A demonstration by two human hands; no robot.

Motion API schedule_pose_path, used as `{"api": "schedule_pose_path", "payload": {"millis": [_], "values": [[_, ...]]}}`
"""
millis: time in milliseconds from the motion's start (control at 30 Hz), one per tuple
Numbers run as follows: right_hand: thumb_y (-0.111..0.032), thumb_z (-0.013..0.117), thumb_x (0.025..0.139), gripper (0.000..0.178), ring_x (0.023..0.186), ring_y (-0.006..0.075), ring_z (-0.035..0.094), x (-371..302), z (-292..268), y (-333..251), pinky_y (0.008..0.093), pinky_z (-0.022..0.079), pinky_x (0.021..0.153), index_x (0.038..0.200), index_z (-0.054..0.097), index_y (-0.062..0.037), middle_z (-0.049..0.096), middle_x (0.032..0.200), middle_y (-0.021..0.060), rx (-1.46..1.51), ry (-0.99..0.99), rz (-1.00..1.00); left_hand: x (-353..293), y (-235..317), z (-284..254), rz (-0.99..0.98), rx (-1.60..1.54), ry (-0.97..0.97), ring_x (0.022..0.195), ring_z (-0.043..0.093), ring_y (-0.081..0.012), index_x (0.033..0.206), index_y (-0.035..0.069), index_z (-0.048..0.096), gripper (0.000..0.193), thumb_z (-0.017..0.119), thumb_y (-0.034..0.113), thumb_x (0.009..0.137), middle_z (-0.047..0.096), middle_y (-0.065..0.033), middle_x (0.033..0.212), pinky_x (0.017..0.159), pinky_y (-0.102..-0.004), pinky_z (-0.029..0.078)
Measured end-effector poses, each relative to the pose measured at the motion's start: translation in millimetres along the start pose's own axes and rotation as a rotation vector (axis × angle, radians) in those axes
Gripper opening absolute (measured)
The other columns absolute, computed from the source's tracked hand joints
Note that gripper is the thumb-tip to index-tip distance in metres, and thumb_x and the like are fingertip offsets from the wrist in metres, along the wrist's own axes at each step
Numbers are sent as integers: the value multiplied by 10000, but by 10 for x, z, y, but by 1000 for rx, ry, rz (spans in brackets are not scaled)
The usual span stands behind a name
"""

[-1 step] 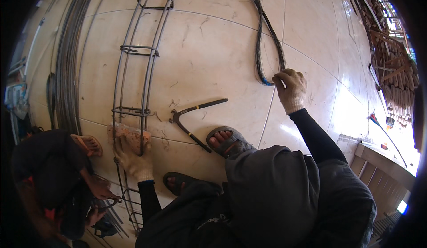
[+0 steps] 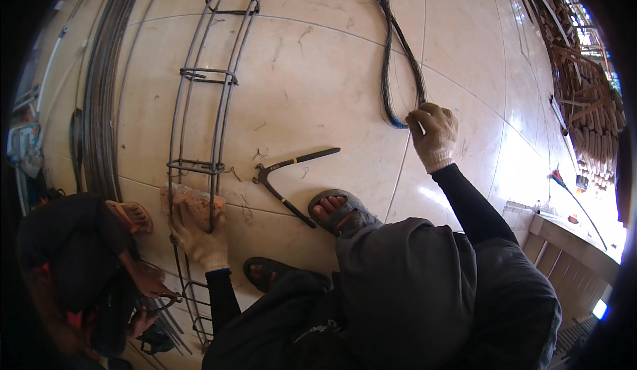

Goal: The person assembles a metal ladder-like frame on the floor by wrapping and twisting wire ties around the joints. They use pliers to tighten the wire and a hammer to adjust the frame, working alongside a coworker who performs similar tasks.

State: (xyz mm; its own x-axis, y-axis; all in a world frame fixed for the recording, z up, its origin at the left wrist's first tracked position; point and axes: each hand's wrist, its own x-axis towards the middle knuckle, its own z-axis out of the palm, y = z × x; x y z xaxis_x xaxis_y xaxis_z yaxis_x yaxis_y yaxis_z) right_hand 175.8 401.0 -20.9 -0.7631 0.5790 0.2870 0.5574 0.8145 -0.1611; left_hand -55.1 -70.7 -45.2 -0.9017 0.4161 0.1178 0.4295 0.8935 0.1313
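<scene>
My gloved left hand [image 2: 198, 241] is at the near part of a long steel rebar cage [image 2: 217, 124], its fingers curled round a bar in front of a reddish brick [image 2: 191, 201]. The brick lies under the cage. Over to the right, my gloved right hand [image 2: 436, 131] pinches the near end of a folded bundle of dark tie wire [image 2: 385, 71], beside its blue binding. Whether it has one strand or several is hidden by the fingers. Between my hands, a pair of end-cutting pincers [image 2: 267, 172] with black and yellow handles lies spread on the tiles near my sandalled foot.
At the lower left a co-worker [image 2: 79, 264] crouches beside the cage, holding a dark tool [image 2: 162, 300]. Long steel bars [image 2: 103, 91] run along the left. A wood pile [image 2: 584, 98] stands at the far right, and a slatted wooden piece [image 2: 570, 244] at the lower right. Wire scraps litter the tiles.
</scene>
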Motion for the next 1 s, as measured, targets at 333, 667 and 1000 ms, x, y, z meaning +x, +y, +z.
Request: {"api": "schedule_pose_path", "payload": {"millis": [333,667,1000], "values": [[-271,669,953,185,828,359,672,-366,245,461,527,499,733,856,754,-138,708,823,92,-37,-159,57,48,37,15,-52,15,-45,1485,390,-454,1536,24,492,1001,930,414,725,475,-196,1575,1200,-593,367],[-309,628,955,289,982,356,749,-3022,-1073,1903,479,586,848,1097,761,-96,761,1086,196,-453,-2169,428,60,-83,122,-5,36,-58,1516,360,-401,1556,45,472,1006,895,458,743,452,-163,1599,1244,-549,332],[-318,647,977,358,1053,378,732,-1087,68,770,436,546,916,1069,767,7,769,1078,227,295,-326,997,22,-46,118,-60,88,-102,1531,332,-362,1548,45,503,981,866,510,764,443,-151,1596,1259,-516,312]]}}
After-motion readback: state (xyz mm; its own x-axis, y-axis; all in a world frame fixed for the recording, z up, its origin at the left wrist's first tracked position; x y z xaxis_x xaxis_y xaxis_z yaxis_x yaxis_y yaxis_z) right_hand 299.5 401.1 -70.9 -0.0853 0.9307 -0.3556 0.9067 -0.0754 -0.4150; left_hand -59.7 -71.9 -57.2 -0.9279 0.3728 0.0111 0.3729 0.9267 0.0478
